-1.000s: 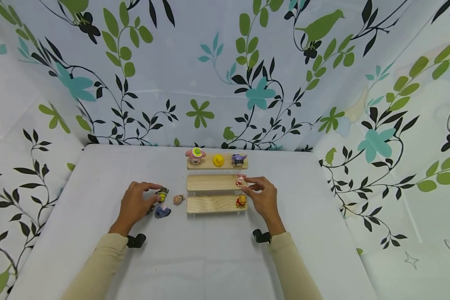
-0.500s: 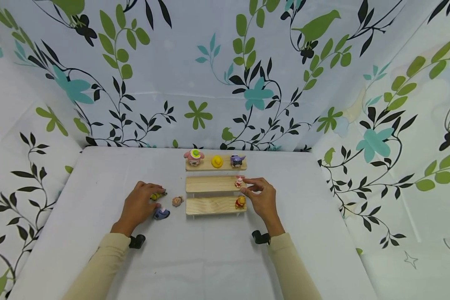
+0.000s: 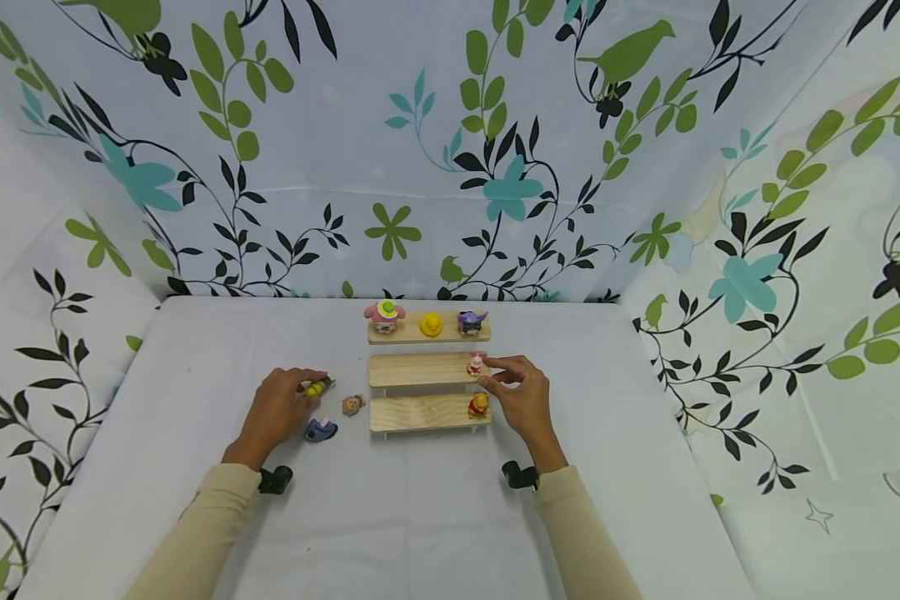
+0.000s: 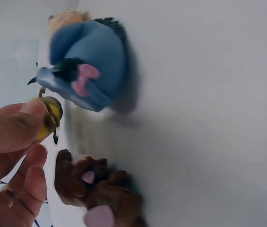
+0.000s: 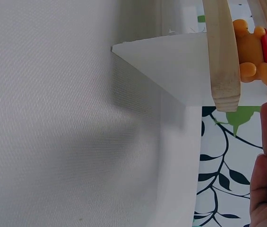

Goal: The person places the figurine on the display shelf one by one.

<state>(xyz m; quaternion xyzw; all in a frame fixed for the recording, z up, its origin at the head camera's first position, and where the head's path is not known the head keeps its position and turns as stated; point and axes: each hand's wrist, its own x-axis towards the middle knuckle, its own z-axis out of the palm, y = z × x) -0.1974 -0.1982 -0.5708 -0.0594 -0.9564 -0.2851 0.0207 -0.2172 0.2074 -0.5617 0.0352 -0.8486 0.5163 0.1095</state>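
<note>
My left hand [image 3: 275, 410] pinches a small yellow figurine [image 3: 317, 388] with dark bands between thumb and fingers. Beside it lie a blue donkey figurine [image 4: 93, 56] with a pink bow and a brown figurine [image 4: 105, 189]; the brown one is hidden under the hand in the head view. A tan figurine [image 3: 352, 405] lies right of them. At the right end of the middle shelf [image 3: 420, 370], my right hand [image 3: 525, 398] has thumb and index finger at a small white-and-pink figurine [image 3: 476, 363], seemingly pinching it. Other right fingers extend past the shelf end.
The three-step wooden stand has a pink figurine [image 3: 385, 316], a yellow duck [image 3: 431, 324] and a purple figurine [image 3: 471, 322] on its top shelf. An orange bear figurine [image 3: 478, 405] in red sits at the right end of the lowest shelf. Patterned cloth [image 3: 330, 150] hangs behind the white table.
My left hand has turned the yellow figurine from upright to lying sideways, and its thumb has drawn back from the blue donkey. The right hand stays at the white-and-pink figurine.
</note>
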